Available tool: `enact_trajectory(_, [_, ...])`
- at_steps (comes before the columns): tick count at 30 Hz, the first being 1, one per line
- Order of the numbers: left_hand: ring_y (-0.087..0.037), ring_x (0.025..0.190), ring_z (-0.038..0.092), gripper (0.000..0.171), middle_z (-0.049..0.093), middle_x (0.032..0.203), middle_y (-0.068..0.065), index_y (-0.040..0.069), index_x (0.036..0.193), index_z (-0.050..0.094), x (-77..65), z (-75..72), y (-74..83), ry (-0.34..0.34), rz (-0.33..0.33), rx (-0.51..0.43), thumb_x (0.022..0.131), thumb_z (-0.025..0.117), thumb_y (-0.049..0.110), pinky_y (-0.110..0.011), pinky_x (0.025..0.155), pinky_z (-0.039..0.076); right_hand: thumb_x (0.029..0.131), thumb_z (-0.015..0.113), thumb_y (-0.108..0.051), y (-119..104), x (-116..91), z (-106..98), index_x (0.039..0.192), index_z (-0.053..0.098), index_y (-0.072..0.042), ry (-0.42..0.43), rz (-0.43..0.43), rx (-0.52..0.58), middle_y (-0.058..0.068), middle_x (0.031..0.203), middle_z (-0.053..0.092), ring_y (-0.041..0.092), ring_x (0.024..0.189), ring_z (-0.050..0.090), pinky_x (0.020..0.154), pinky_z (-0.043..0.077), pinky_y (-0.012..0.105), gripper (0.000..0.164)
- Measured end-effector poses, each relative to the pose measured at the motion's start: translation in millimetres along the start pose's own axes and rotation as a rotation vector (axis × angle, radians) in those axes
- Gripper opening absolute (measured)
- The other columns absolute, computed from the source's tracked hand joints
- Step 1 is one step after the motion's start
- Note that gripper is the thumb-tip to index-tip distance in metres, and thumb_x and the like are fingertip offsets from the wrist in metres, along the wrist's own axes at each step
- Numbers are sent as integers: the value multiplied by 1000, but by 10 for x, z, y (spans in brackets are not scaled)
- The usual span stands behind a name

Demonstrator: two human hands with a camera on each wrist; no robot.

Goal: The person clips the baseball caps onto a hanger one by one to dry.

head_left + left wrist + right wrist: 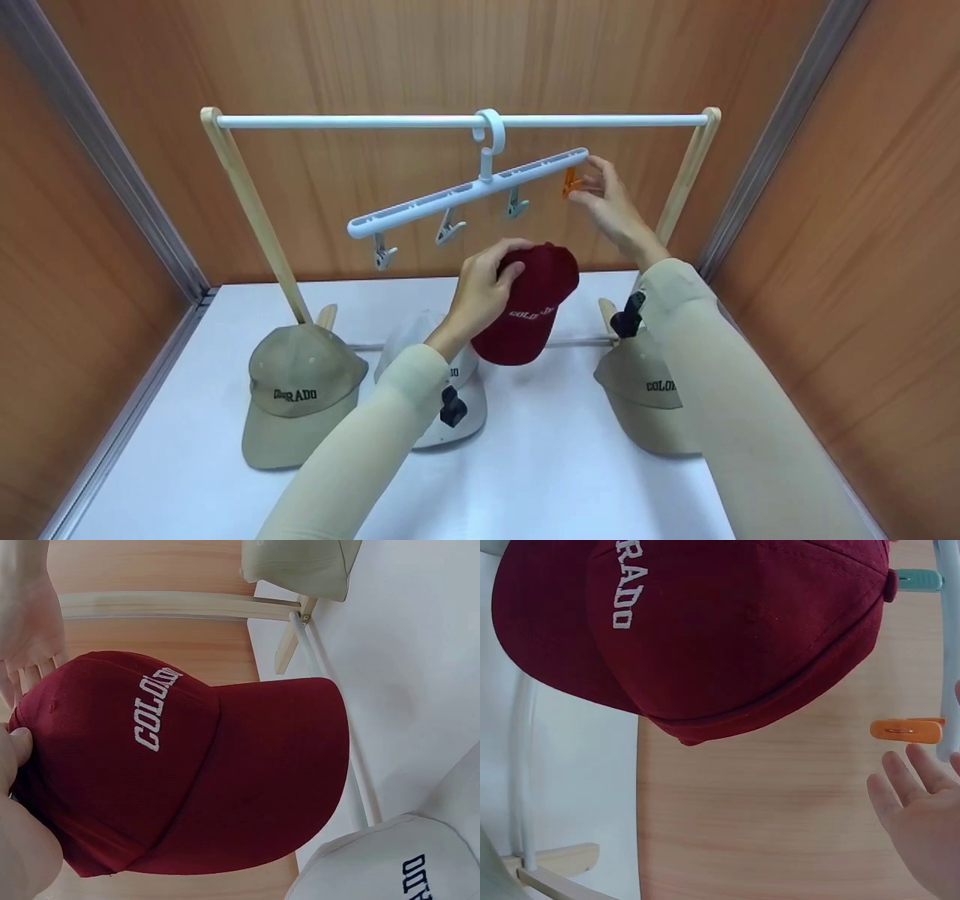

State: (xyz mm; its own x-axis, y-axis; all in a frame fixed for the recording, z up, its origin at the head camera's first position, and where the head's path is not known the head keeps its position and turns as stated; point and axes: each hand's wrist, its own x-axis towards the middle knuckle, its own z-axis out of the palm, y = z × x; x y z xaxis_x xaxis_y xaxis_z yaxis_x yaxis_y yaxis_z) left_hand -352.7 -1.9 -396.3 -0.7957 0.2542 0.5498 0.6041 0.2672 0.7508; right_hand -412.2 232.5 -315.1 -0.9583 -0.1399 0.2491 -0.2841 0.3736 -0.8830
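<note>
red cap (529,304) is being gripped below the hanger (461,196) by the left hand (481,289), more lettering (154,709) being shown from the left wrist than the right. a white cap (472,401) is being partly covered by the left sleeve (382,427). the right hand (616,214) is being held at an orange clip (570,182); any pinch cannot be told.

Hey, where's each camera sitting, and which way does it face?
Head: on the head, facing forward and down at the hanger; left hand, right hand and sleeves show.
Left wrist: on that wrist, facing the red cap; parts of both hands show.
Right wrist: on that wrist, facing the cap and orange clip; right hand shows.
Both wrist views share the cap.
</note>
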Motion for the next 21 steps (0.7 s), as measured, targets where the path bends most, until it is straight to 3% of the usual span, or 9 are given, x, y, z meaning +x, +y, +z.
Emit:
enact_trajectory(4, [-14,112,70,30,73,126,0,14,135,68,4,11,6,10,22,8,107,61,6,-30,98,59,111,57,-24,-17,41,7,165,17,-20,16,13,97,11,169,33,31,153,37,128,26,55,68])
enact_trajectory(9, [-14,113,70,30,74,126,-1,12,135,69,-11,26,5,8,35,10,106,62,6,-30,99,58,112,53,-25,-10,78,43,160,20,-9,17,72,222,14,168,35,31,153,39,129,27,44,61])
enact_trajectory(21, [-14,113,69,31,73,127,-1,13,136,68,-19,-10,-11,3,7,6,107,61,6,-30,99,58,114,49,-31,-4,91,56,163,29,-8,-32,128,272,11,167,37,28,154,38,129,26,46,59])
